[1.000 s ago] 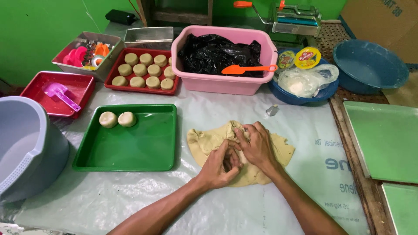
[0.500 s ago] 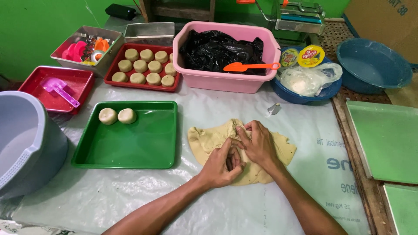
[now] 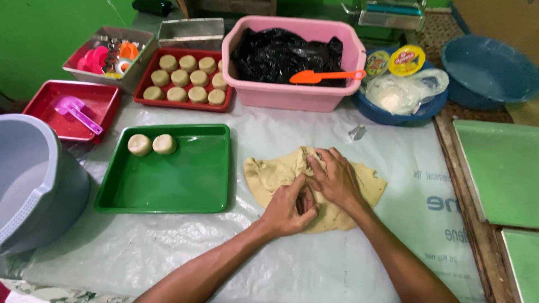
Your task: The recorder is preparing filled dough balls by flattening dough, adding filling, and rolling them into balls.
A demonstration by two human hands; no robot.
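Note:
A flat sheet of tan dough (image 3: 269, 174) lies on clear plastic sheeting (image 3: 314, 264) over the table. My left hand (image 3: 289, 206) curls on the near middle of the dough, fingers pinching it. My right hand (image 3: 334, 177) rests on top of the dough right beside it, fingers folding an edge inward. Both hands touch each other. A green tray (image 3: 185, 185) to the left holds two round dough pieces (image 3: 151, 144) in its far left corner.
A red tray (image 3: 147, 102) of several round dough pieces sits at the back. Behind the dough stands a pink tub (image 3: 292, 95) with a black bag and an orange spatula (image 3: 323, 76). A grey bucket (image 3: 28, 185) stands at left, green trays (image 3: 499, 168) at right, a blue bowl (image 3: 393, 112) at back right.
Both hands stay on the dough, kneading in place. My fingers have shifted slightly, gathering the middle of the sheet. The camera moved a little closer.

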